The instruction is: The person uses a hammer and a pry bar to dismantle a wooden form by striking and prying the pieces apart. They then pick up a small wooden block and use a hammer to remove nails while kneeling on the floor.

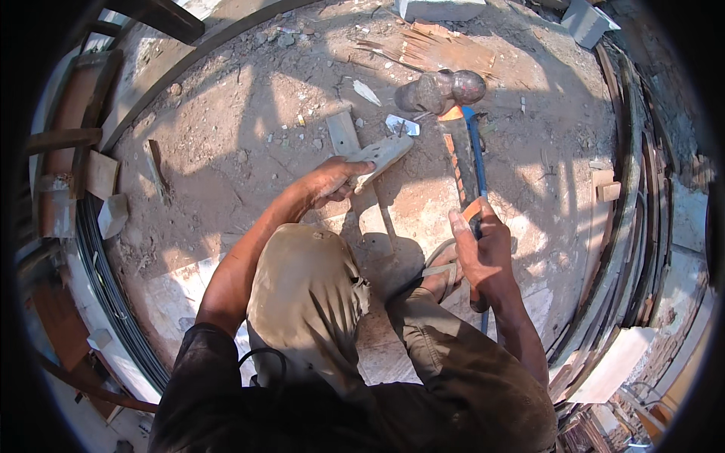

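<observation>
A ball-peen hammer [456,162] with a dark, rounded head and an orange-and-black handle is gripped low by my right hand [483,245]. Its head points away from me, over the dirt. Alongside the handle runs a blue bar [479,155]; whether my hand holds it too, I cannot tell. My left hand [336,180] is closed around the near end of a short wooden block [387,160], which tilts up to the right. What looks like a nail stands up near the block's far end. Below that block lies another wooden piece [343,134], partly covered.
My sandalled foot [439,275] is on the ground close to my right hand. Black cables or rods [109,279] run along the left side. Stacked long boards [642,219] line the right. Splintered wood [445,49] and a pale block [442,9] lie ahead on rubble-strewn dirt.
</observation>
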`<action>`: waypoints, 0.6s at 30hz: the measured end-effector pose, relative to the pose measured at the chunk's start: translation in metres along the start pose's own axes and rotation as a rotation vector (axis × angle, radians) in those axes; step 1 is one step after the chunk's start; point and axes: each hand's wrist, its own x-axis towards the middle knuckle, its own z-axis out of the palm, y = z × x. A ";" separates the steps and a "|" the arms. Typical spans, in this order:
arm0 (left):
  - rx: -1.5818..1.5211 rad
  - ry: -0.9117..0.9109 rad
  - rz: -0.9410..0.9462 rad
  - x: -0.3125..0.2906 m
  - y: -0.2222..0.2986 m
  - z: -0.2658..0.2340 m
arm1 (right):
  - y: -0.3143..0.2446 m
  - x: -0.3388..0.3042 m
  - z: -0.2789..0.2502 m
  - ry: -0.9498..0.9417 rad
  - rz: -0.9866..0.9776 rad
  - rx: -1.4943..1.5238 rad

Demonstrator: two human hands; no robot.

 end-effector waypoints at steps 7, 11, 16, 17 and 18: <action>0.172 -0.063 -0.090 0.003 0.003 0.005 | 0.037 0.009 0.012 -0.202 0.027 -0.091; 0.069 -0.066 -0.043 0.001 -0.004 0.005 | 0.010 0.004 0.005 -0.034 0.092 -0.007; 0.130 -0.068 -0.065 -0.005 0.004 0.004 | 0.024 -0.004 0.009 0.053 0.100 0.225; 0.133 -0.078 -0.055 -0.003 0.011 0.009 | 0.039 -0.004 0.015 0.017 0.057 0.159; 0.175 -0.098 -0.096 0.000 0.015 0.010 | 0.045 -0.002 0.017 -0.027 0.013 0.101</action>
